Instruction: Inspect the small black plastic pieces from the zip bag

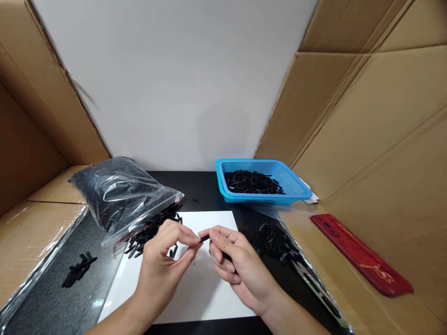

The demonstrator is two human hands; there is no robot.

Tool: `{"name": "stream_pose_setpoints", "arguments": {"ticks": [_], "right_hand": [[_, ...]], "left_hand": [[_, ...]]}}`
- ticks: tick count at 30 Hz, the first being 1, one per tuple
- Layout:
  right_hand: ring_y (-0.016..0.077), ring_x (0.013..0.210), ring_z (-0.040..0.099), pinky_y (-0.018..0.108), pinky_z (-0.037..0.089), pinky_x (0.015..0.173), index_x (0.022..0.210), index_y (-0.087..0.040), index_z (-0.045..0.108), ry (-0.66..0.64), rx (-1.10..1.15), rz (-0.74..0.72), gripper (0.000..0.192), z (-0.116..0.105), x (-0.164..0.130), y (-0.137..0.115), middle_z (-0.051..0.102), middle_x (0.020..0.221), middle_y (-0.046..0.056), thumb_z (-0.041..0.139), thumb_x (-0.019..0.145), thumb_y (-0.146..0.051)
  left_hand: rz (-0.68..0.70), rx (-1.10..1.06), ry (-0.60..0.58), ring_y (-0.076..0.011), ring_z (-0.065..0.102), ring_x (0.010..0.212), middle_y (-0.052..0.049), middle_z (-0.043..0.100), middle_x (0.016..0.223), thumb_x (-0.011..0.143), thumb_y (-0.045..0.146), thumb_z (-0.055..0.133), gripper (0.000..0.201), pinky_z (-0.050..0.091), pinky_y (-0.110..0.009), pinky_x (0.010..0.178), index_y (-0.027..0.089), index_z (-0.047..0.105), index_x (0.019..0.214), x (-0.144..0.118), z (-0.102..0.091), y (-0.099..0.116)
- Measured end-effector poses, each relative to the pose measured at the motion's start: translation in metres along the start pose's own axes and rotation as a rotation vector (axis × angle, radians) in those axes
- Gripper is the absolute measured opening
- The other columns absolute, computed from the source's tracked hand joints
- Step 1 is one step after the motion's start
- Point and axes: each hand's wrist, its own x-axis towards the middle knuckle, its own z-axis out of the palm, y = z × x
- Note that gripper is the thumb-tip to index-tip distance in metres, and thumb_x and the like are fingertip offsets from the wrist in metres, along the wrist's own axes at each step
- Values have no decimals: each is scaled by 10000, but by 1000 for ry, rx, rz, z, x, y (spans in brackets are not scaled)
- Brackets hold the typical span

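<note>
A small black elongated piece (pixel 205 238) is between my two hands over a white sheet (pixel 206 284). My left hand (pixel 169 251) pinches its left tip between thumb and index finger. The other end lies in the closed fingers of my right hand (pixel 233 260), thumb on top; a second dark bit shows under that thumb, and I cannot tell whether it is part of the same piece. Behind my left hand, a loose pile of similar black pieces (pixel 153 230) lies at the sheet's upper left edge.
A clear zip bag (pixel 122 190) full of black pieces stands back left. Back right, a blue basket (pixel 296 188) holds more. Smaller heaps lie at left (pixel 79 270) and right (pixel 274 239). A red oblong case (pixel 361 256) rests by the right cardboard wall (pixel 384 153).
</note>
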Motion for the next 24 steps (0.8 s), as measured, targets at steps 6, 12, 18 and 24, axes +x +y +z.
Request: {"name": "stream_pose_setpoints", "arguments": {"ticks": [6,12,18,24], "right_hand": [[45,384,102,174,117,338,707,-213,489,170,-166,-115,380,-8,5,-6,250,444,-138,679,770,-536],[109,452,255,244,244,447,631,-240,399,453,-880,-562,314,-27,55,-78,284,515,-86,477,876,-420],[167,652,464,307,363,683,521,-203,482,469,-1217,-681,294,-53,106,-125,501,596,-17,650,758,-152],[235,863,539,388,409,821,682,-202,584,381,-1358,-807,203,-47,94,-93,580,792,47,560,883,-221]], "left_hand": [[-99,67,36,-184,615,797,-8,678,803,872,233,571,98,450,-301,726,230,651,814,13,-21,3],[-199,94,111,-197,619,827,-22,681,828,877,339,548,164,465,-280,696,215,651,849,27,-54,2],[-125,236,-100,-200,622,835,-29,670,870,887,235,494,139,485,-300,752,228,632,871,4,-63,-11],[-127,353,-146,-215,615,862,-50,653,929,878,229,504,139,473,-293,764,241,634,924,-37,-102,-40]]}}
